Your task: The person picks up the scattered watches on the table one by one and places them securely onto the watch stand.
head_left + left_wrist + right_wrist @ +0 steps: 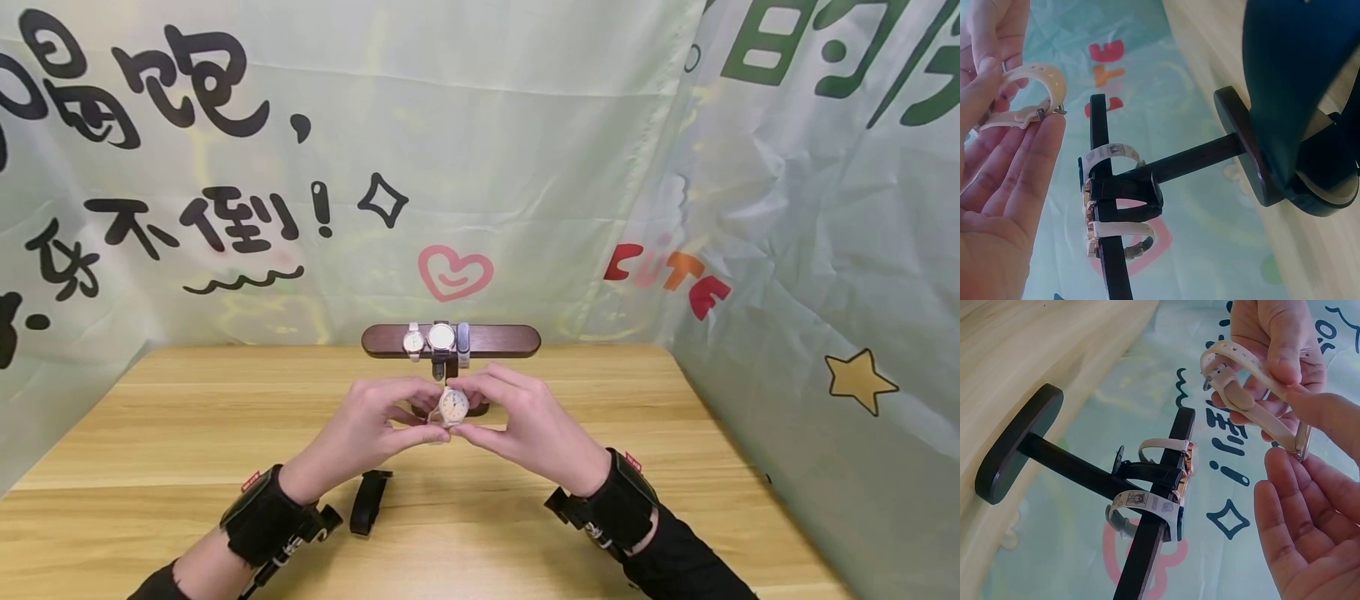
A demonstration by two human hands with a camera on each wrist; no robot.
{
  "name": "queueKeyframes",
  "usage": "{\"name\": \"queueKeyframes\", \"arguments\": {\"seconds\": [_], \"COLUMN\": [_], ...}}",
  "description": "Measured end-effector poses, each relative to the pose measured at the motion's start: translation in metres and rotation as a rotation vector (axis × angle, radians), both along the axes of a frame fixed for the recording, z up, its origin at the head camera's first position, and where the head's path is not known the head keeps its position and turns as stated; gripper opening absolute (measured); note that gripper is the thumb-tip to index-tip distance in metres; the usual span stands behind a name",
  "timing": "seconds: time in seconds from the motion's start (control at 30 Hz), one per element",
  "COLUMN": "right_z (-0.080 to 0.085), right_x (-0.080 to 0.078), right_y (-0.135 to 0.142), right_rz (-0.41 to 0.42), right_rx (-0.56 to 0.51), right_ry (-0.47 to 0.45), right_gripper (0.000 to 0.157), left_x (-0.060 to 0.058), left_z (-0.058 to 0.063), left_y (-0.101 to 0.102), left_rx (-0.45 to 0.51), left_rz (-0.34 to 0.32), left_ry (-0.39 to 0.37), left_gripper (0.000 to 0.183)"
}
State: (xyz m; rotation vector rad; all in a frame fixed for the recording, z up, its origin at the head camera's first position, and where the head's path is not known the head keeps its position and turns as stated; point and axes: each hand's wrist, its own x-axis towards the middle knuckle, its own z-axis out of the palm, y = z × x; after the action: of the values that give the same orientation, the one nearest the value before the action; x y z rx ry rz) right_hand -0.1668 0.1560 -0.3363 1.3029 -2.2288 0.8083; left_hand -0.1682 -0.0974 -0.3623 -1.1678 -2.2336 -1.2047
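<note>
In head view I am logging: stand base point(481, 410), partly hidden behind the watch point(453, 407); dial numerals point(453, 404), too small to read; right sleeve point(686, 554), cut off below.

Table point(487, 517), pale wood grain, centre. Back wall point(525, 150), pale green fabric, 12 o'clock: pink heart point(453, 283); black lettering point(133, 218), 10 o'clock. Side wall point(817, 217), creased fabric, 3 o'clock: gold star point(861, 379).
</note>
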Motion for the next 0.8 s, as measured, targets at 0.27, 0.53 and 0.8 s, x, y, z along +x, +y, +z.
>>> {"name": "queueKeyframes", "arguments": {"seconds": [0.27, 0.53, 0.8], "right_z": [0.003, 0.005, 0.014], "right_x": [0.0, -0.002, -0.004], "right_y": [0.0, 0.003, 0.014], "right_rz": [-0.001, 0.025, -0.042], "right_rx": [0.011, 0.008, 0.016], "right_ry": [-0.004, -0.005, -0.06], "right_gripper": [0.044, 0.045, 0.043], "left_x": [0.0, -0.002, -0.008], "left_z": [0.0, 0.0, 0.005], "left_y": [-0.001, -0.003, -0.013], "left_rx": [-0.006, -0.027, -0.023], "left_rz": [-0.005, 0.004, 0.072], "left_ry": [-0.004, -0.007, 0.028], "left_gripper": [0.036, 0.042, 0.039]}}
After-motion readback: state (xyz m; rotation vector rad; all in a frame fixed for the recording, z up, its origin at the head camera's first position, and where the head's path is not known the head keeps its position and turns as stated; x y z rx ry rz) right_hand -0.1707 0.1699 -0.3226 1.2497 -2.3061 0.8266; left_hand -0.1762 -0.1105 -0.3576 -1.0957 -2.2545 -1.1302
